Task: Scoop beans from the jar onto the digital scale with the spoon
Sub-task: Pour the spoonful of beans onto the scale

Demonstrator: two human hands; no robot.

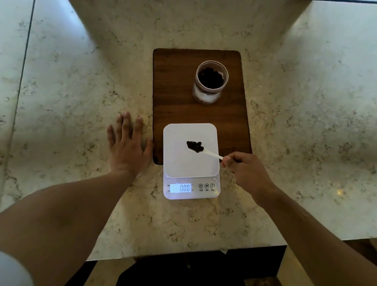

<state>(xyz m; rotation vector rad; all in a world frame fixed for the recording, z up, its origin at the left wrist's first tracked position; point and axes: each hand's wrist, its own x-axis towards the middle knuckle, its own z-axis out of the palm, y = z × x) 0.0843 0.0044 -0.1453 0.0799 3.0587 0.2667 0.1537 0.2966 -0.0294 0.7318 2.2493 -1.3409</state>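
- Pinched between thumb and curled fingers, the right hand, at center right of the frame, grips the tail end of a white plastic spoon.
- Spoon's handle runs up and left from that grip, so its bowl sits well clear of the knuckles, over the middle of the white weighing platform.
- Dark beans heap in the bowl of the spoon; whether the bowl touches the platform cannot be told.
- Digital scale sits in the lower center of the frame, its far half on a dark wooden board and its display end toward the person on the marble countertop.
- Lit display reads 0.00, with three round buttons to its right.
- Clear jar, lid off and holding more dark beans, stands upright on the far part of the board, above the scale in the frame and well apart from the spoon.
- Left hand lies flat and spread, palm down on the countertop just left of the board and scale, holding nothing; its thumb is right beside the board's edge.
- Both forearms are bare, entering from the bottom corners of the frame.
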